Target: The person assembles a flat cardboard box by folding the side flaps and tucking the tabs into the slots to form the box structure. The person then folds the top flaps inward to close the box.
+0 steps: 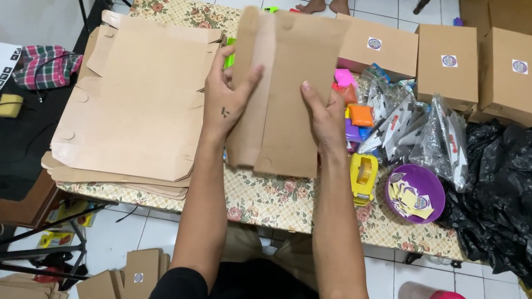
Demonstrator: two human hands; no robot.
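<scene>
Head view: the left hand (228, 99) and right hand (323, 119) are both pressing flat on a folded brown cardboard blank (285, 90), fingers spread rather than curled, thumbs gripping its edges. The blank is lying lengthwise away from the person, between both hands, on the floral worktop (286, 204), beside the stack of flat blanks (136, 107)
</scene>
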